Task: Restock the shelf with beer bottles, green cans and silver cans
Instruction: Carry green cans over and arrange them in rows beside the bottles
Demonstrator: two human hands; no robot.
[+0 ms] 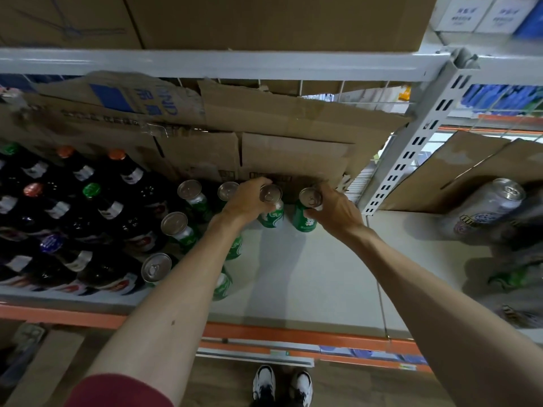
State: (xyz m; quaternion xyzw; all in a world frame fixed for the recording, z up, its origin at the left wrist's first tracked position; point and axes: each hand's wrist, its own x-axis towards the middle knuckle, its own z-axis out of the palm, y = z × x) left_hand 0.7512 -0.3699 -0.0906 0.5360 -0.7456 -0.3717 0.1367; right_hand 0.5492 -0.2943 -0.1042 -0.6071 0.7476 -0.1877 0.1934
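Both hands are way at the back of the shelf [293, 274], each one on its own green can. The left hand [245, 199] has the left can [271, 214]. Its fingers [261, 181] are curled over the far side of the rim and clamped on it, so the shiny lid pokes out just right of the knuckles and the green body shows below. The right hand [338, 210] has the right can [304, 221], with the thumb low on the near side of the body and the other fingers wrapped round behind the lid, so that grip is closed on the can too.

The two cans sit side by side with a small gap between them. They're upright, and as far as I can tell their bases are down on the shelf board, right in front of the cardboard [293, 160] lining the back.

Left of the hands there are more green cans [174, 226] lined up front to back, partly hidden under the left forearm. Past those is a block of dark beer bottles [117, 183] with orange, green, red and blue caps. In the next bay over to the right, a silver can [487, 205] is tipped over on its side. It's pretty blurry over there.
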